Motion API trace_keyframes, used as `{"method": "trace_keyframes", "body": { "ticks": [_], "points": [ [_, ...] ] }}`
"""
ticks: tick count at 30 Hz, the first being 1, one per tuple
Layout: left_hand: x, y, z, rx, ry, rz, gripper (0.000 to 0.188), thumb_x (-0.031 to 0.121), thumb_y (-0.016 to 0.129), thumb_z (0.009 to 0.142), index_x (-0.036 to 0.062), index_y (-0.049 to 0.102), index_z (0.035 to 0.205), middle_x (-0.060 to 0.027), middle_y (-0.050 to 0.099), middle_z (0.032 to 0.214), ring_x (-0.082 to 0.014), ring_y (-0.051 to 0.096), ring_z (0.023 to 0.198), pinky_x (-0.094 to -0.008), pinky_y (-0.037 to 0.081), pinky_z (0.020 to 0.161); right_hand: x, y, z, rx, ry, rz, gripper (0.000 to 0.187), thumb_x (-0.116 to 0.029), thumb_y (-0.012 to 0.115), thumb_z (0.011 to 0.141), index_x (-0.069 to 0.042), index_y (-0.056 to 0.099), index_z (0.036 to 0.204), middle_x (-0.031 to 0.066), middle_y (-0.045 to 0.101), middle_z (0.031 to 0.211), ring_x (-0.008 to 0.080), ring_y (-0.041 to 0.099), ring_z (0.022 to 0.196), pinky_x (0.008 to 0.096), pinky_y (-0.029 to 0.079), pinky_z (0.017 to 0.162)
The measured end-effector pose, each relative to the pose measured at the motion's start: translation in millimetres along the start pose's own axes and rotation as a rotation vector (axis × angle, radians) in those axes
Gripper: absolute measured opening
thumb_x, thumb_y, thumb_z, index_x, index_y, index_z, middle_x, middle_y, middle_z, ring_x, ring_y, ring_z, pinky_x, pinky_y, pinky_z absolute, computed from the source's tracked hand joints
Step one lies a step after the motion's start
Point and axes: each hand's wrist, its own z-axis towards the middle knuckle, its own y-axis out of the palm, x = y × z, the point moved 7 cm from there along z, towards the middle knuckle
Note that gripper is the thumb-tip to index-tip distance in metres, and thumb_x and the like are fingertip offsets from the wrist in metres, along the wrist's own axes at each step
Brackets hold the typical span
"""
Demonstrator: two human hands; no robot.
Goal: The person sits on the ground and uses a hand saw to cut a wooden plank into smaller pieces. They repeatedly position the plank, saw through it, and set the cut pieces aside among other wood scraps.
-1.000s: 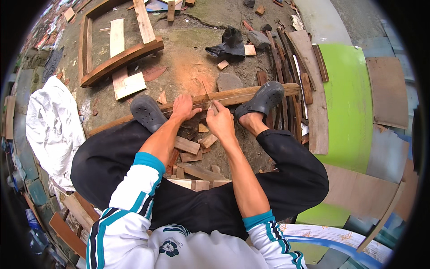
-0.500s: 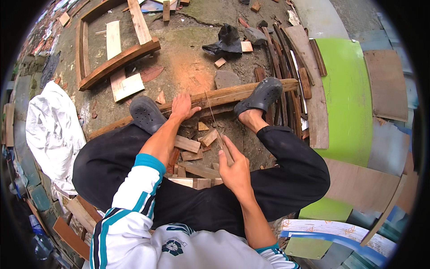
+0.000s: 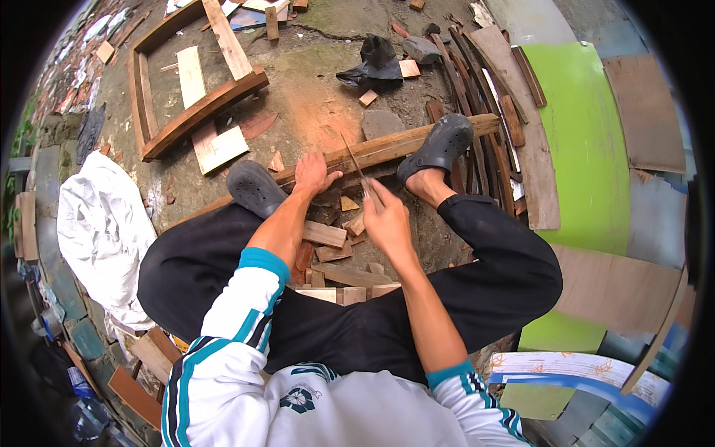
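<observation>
A long wooden beam (image 3: 391, 147) lies across in front of me, with a dark clog (image 3: 257, 190) over its left part and another clog (image 3: 441, 143) on its right part. My left hand (image 3: 313, 174) grips the beam from above, just right of the left clog, its thumb pointing right. In my right hand (image 3: 389, 226) is the handle of a handsaw (image 3: 351, 154), seen edge-on. Its thin blade runs up across the beam, right of my left hand. How deep the blade sits in the wood cannot be made out.
Wood offcuts (image 3: 325, 234) lie between my legs. A wooden frame (image 3: 205, 112) rests at the far left, a white cloth (image 3: 100, 223) nearer. A black plastic scrap (image 3: 370, 65) lies beyond the beam. Dark strips (image 3: 477, 82) and a green board (image 3: 577, 141) are at the right.
My right hand has pushed forward and slightly right, carrying the saw toward the beam. The left hand keeps its grip on the beam. The whole view has shifted slightly.
</observation>
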Motion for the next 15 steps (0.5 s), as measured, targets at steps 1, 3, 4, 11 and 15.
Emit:
{"method": "trace_keyframes", "body": {
  "ticks": [1,3,4,11,15],
  "points": [
    [16,-1,2,-0.024,0.035,-0.005,0.080,0.059,0.074,0.082,-0.0051,0.055,0.127,-0.0193,0.057,0.123,-0.0355,0.050,0.120,-0.0467,0.038,0.103,13,11,34,0.009,0.052,-0.024,0.044,-0.020,0.057,0.092,-0.002,0.062,0.133,0.0318,0.066,0.116,0.0470,0.063,0.111,0.0487,0.051,0.097],
    [25,-4,7,0.031,0.049,-0.036,0.079,0.056,0.076,0.081,-0.0055,0.054,0.126,-0.0218,0.058,0.123,-0.0378,0.051,0.120,-0.0472,0.040,0.102,11,13,60,-0.010,0.050,-0.050,0.045,-0.020,0.057,0.093,-0.002,0.061,0.134,0.0319,0.067,0.115,0.0472,0.063,0.111,0.0495,0.051,0.096],
    [12,3,-6,0.030,0.035,-0.023,0.079,0.056,0.076,0.081,-0.0054,0.054,0.126,-0.0216,0.058,0.123,-0.0376,0.051,0.120,-0.0471,0.040,0.102,3,17,37,-0.040,0.053,-0.044,0.046,-0.019,0.057,0.093,-0.002,0.060,0.135,0.0320,0.067,0.114,0.0472,0.063,0.110,0.0498,0.051,0.096],
    [0,1,-6,0.045,0.022,-0.011,0.077,0.057,0.075,0.082,-0.0047,0.055,0.123,-0.0201,0.058,0.118,-0.0359,0.052,0.118,-0.0463,0.040,0.100,1,-7,-31,-0.007,-0.037,0.030,0.044,-0.018,0.057,0.093,-0.005,0.061,0.135,0.0300,0.066,0.119,0.0461,0.064,0.110,0.0471,0.053,0.095],
    [28,-18,15,0.083,0.093,-0.003,0.077,0.057,0.075,0.081,-0.0050,0.056,0.122,-0.0207,0.060,0.116,-0.0361,0.052,0.116,-0.0463,0.040,0.099,6,17,56,-0.052,0.143,-0.061,0.047,-0.021,0.058,0.093,0.004,0.060,0.133,0.0311,0.064,0.123,0.0446,0.062,0.116,0.0437,0.050,0.100]
  ]
}}
